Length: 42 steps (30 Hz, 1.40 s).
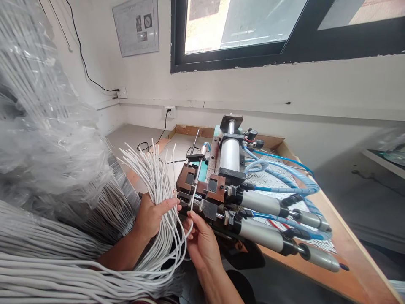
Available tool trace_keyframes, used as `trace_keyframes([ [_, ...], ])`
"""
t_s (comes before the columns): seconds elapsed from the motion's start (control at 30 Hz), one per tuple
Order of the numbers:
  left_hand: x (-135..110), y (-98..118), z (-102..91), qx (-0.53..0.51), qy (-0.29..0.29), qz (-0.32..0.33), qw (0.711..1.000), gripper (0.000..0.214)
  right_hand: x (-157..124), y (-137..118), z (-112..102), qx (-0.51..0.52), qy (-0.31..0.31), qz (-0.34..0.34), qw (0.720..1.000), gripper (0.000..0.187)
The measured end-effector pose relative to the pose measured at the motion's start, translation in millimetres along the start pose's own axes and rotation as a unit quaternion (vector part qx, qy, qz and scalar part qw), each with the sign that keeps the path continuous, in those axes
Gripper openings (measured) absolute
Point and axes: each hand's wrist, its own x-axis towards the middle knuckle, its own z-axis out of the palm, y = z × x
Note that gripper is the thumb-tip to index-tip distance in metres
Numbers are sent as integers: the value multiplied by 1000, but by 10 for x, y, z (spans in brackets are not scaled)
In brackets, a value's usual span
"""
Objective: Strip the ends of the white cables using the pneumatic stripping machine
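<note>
My left hand [152,217] is closed around a thick bundle of white cables [155,177], whose cut ends fan upward. My right hand [201,240] pinches a single white cable [190,206] from that bundle and holds its tip up at the front jaws of a small pneumatic machine [215,185]. The machine has a brown metal clamp block, an upright silver cylinder [230,154] and two horizontal silver cylinders [268,234] on its right side.
A large heap of white cables under clear plastic wrap [47,126] fills the left side. The machine stands on a wooden bench [344,249] with blue air hoses [284,169]. Behind are a white wall, a wall socket [170,112] and a dark-framed window [284,38].
</note>
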Motion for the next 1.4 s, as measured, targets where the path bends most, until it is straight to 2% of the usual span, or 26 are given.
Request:
trace_keyframes([
  [0.17,-2,-7,-3,16,-2,8,1000,22,10,18,8,7,4,15,1000,20],
  [0.3,-24,-74,-53,43,-17,35,998,18,-17,42,6,-5,1,-3,1000,21],
  [0.5,-154,-247,-137,103,-68,27,992,14,-102,78,16,-118,-65,-54,989,24],
  [0.6,-216,-281,-158,119,-91,18,989,23,-127,96,-9,-173,-46,-114,977,23],
  [0.7,-237,-289,-188,114,-76,29,990,18,-148,97,-41,-171,-13,-135,976,23],
  [0.83,-228,-322,-225,97,-63,10,993,14,-178,74,-52,-156,21,-108,982,25],
  [1.0,-228,-353,-217,70,-61,-12,996,14,-209,48,-23,-154,27,-79,985,27],
  [1.2,-201,-348,-229,88,-49,4,995,14,-178,30,-20,-145,51,-64,986,23],
  [1.3,-199,-338,-240,103,-48,5,994,14,-147,21,-25,-132,39,-49,989,22],
  [1.4,-215,-308,-223,98,-56,8,994,14,-136,16,-13,-120,-1,-23,992,23],
])
